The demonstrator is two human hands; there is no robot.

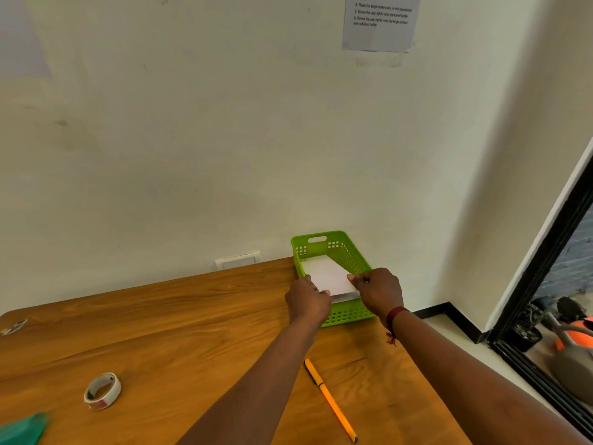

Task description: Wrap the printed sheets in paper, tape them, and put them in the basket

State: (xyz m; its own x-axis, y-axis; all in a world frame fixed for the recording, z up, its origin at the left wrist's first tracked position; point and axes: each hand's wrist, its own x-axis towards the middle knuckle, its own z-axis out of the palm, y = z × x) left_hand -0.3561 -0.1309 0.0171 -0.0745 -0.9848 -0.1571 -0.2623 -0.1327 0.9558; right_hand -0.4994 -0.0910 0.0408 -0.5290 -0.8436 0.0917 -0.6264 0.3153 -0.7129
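Orange pen (330,399) nearest; left hand (308,298) and right hand (380,292) pinch white paper-wrapped packet (329,276) inside green perforated plastic basket (348,314), whose near rim could snag it.

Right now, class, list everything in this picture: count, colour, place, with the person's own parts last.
table: 1, brown wood, foreground
basket: 1, green, table's far right, by the wall
wrapped packet: 1, white, in the basket, held by both grips
tape roll: 1, whitish, table's near left
pen: 1, orange, table's near right
green object: 1, blurred, bottom left corner
printed notice: 1, white, high on the wall
wall plate: 1, white, behind the table
wrist band: 1, dark red, right wrist
left grip: 1, bare hand, pinches the packet's near left
right grip: 1, bare hand, pinches the packet's right edge
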